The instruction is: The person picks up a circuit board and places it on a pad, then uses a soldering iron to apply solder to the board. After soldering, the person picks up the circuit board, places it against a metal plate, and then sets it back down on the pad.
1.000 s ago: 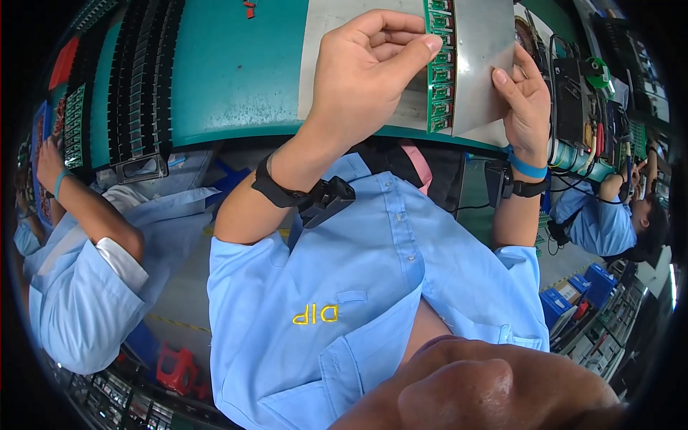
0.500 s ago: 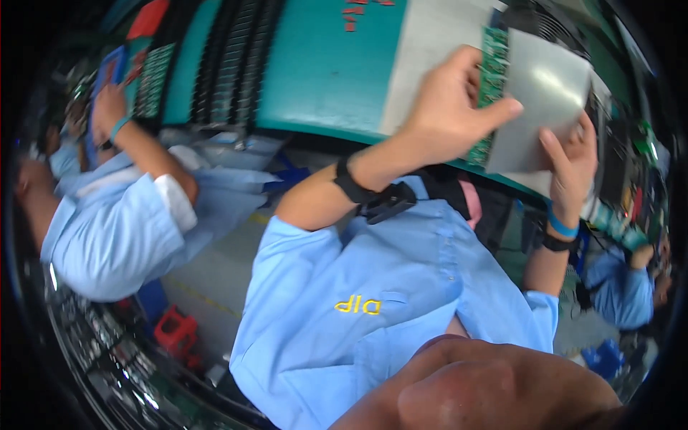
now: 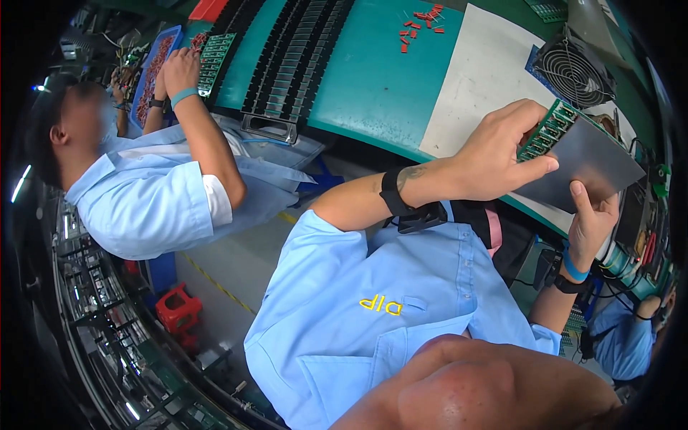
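Note:
A green circuit board point(image 3: 550, 130) with rows of small parts lies against a flat grey metal plate point(image 3: 598, 158). My left hand point(image 3: 494, 154) is closed on the board, its thumb in front near the plate's edge and its other fingers mostly hidden behind. At the plate's near corner, my right hand point(image 3: 593, 222) grips the edge with its thumb on the grey face. Both pieces are held tilted above the near edge of the workbench. What lies behind the plate is hidden.
Red components point(image 3: 419, 29) are scattered on the green mat point(image 3: 380, 79). A white sheet point(image 3: 469, 79) and a black fan point(image 3: 573, 68) lie beyond my hands. Black slotted rails point(image 3: 297, 57) stand leftward. A co-worker point(image 3: 143, 193) handles another board point(image 3: 215, 61) beside a blue tray point(image 3: 154, 64).
The board and plate have turned clockwise and lean more, and the plate's bright glare has gone. My view has shifted. The co-worker's hand has moved from the blue tray to the other board.

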`<move>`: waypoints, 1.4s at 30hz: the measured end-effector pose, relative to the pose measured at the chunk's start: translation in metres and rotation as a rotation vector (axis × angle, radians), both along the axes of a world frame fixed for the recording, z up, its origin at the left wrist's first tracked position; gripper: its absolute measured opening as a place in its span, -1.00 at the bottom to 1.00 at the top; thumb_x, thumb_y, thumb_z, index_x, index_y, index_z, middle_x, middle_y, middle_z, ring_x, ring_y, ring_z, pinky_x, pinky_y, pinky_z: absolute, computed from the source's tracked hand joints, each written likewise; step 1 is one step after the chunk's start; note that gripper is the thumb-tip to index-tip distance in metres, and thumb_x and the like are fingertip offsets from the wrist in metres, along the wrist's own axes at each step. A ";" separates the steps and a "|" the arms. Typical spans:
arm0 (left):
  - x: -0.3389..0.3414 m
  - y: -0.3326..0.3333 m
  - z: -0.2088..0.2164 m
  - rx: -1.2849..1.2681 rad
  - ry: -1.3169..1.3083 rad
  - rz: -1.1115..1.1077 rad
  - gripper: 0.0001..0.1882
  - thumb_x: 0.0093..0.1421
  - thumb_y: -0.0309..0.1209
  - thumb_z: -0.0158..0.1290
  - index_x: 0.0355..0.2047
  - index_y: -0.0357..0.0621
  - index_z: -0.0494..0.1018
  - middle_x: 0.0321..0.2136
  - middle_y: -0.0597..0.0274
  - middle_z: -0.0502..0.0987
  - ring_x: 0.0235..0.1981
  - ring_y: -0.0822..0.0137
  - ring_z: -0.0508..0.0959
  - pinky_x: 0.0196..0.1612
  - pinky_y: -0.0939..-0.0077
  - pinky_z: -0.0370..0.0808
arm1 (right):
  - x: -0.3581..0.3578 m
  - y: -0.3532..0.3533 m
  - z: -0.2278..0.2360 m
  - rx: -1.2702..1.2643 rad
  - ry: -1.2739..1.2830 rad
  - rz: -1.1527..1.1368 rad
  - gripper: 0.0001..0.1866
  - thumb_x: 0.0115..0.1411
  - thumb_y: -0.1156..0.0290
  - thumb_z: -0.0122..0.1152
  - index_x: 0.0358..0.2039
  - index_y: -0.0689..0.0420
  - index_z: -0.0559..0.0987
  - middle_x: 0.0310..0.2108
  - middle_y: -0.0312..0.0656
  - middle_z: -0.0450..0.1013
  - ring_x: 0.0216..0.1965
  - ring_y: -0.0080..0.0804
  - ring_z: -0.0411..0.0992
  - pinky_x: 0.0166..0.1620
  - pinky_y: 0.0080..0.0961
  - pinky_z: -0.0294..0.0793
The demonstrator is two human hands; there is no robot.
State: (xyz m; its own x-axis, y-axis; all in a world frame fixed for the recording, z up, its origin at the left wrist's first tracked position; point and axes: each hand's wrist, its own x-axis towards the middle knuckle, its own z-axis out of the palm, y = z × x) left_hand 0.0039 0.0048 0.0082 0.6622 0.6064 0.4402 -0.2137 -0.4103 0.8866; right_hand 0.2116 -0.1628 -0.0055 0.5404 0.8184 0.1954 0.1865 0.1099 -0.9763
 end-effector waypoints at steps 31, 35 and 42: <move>0.002 0.039 0.013 0.619 0.692 -0.250 -0.59 0.41 -0.16 0.04 0.04 -0.23 0.61 0.22 -0.16 0.46 0.31 -0.19 0.36 0.34 0.04 0.28 | -0.046 -0.027 -0.018 0.000 -0.916 0.204 -0.53 -0.01 0.18 0.50 -0.14 0.17 0.65 -0.05 -0.13 0.50 -0.01 -0.10 0.47 0.02 -0.18 0.51; 0.027 0.052 0.018 0.661 0.773 -0.148 -0.57 0.34 -0.18 0.16 0.02 -0.29 0.59 0.20 -0.17 0.47 0.26 -0.17 0.41 0.28 0.02 0.35 | -0.061 0.006 -0.021 -0.004 -0.858 0.104 -0.57 -0.03 0.20 0.52 -0.20 0.16 0.64 -0.09 -0.17 0.49 0.00 -0.14 0.45 0.02 -0.23 0.46; 0.030 0.066 0.012 0.780 0.750 -0.161 -0.41 0.20 -0.22 0.32 0.15 -0.29 0.49 0.17 -0.19 0.49 0.21 -0.16 0.45 0.24 0.05 0.40 | -0.072 0.026 -0.026 0.120 -0.780 -0.043 -0.58 0.01 0.24 0.54 -0.15 0.12 0.61 -0.11 -0.21 0.48 -0.06 -0.23 0.44 -0.02 -0.31 0.44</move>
